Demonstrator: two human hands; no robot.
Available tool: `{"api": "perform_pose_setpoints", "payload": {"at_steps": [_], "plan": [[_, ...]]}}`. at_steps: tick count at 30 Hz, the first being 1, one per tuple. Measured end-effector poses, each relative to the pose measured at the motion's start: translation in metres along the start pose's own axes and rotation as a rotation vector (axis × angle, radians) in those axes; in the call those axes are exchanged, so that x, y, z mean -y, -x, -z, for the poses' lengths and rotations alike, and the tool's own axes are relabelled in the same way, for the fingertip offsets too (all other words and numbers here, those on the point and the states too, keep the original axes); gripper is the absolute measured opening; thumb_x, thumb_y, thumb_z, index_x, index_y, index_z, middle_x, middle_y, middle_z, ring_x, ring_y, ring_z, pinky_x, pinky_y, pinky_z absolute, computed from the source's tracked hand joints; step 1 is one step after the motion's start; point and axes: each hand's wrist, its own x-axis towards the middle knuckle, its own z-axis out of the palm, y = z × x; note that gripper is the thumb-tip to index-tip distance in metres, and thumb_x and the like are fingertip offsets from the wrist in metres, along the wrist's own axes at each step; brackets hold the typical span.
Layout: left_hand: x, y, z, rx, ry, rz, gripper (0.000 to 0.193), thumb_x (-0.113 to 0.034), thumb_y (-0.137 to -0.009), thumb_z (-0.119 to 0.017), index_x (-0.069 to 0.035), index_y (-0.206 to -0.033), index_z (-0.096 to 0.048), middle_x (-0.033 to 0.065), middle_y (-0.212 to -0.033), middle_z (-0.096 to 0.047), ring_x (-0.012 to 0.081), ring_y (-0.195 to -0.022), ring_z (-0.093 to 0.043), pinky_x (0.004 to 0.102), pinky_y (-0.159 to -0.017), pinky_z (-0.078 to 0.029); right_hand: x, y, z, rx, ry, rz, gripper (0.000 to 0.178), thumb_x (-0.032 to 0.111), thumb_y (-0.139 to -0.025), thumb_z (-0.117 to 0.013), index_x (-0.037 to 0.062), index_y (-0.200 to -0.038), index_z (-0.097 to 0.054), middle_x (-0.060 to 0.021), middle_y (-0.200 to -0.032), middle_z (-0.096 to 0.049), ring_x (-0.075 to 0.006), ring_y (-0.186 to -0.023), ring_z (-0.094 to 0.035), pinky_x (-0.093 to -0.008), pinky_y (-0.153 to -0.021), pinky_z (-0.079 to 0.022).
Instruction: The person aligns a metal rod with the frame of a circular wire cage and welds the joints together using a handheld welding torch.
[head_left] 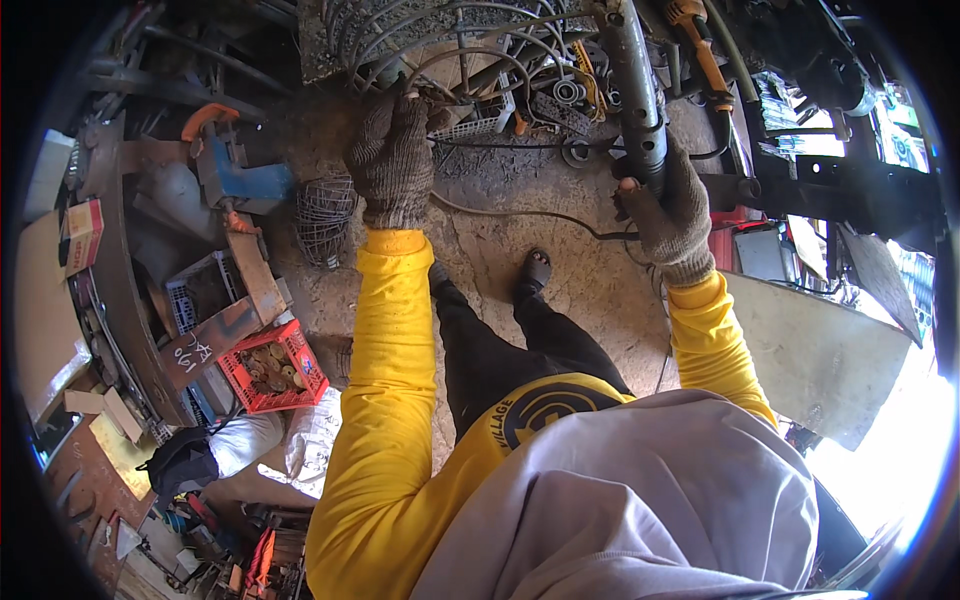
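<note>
A knitted work glove, dark and worn, covers each hand. My right hand (676,215) grips the lower end of a grey steel pipe (641,100) with round holes in its wall; the pipe runs up to the top of the view. My left hand (395,155) is closed at the edge of a coil of bent metal rods (450,45). What its fingers hold, if anything, is hidden. Beyond and between the hands lie a pale plastic basket (480,120) and a metal ring (576,152) on the floor.
An orange power tool (697,45) hangs at upper right. A cable (520,212) crosses the concrete floor (490,245) before my feet. At left are a wire basket (326,215), a blue clamp-like tool (240,175) and a red crate (272,368) of metal parts. A pale panel (815,350) leans at right.
</note>
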Motion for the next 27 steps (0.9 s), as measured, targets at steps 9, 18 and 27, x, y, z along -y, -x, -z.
{"api": "perform_pose_setpoints", "payload": {"at_steps": [9,18,27], "plan": [[0.002,-0.001,-0.002,0.000,0.383,0.082,0.022,-0.014,-0.098,-0.062,0.003,-0.110,-0.068,0.0098,-0.090,-0.074,0.0156,-0.075,-0.073,0.0253,-0.067,-0.059,-0.006,-0.002,0.001,-0.005,0.044,0.090,0.065,0.019,-0.092,-0.071,-0.0028,-0.146,-0.042,-0.0089,-0.106,-0.070,-0.0100,-0.086,-0.064,-0.0251,-0.076,-0.053],[0.012,-0.004,0.002,-0.024,-0.095,-0.099,0.021,-0.016,-0.097,-0.064,0.001,-0.108,-0.069,0.0085,-0.089,-0.075,0.0144,-0.074,-0.073,0.0244,-0.067,-0.056,-0.004,-0.003,0.002,0.017,0.074,0.060,0.066,0.019,-0.091,-0.072,-0.0010,-0.146,-0.042,-0.0082,-0.103,-0.071,-0.0102,-0.084,-0.065,-0.0256,-0.075,-0.053],[0.057,-0.013,0.017,0.025,-0.163,-0.186,0.028,-0.020,-0.097,-0.062,-0.006,-0.120,-0.067,0.0080,-0.103,-0.074,0.0161,-0.087,-0.072,0.0306,-0.077,-0.056,0.001,-0.005,-0.001,0.032,0.101,0.077,0.066,0.017,-0.090,-0.072,0.0001,-0.146,-0.043,-0.0081,-0.100,-0.071,-0.0110,-0.081,-0.065,-0.0273,-0.073,-0.054]]}}
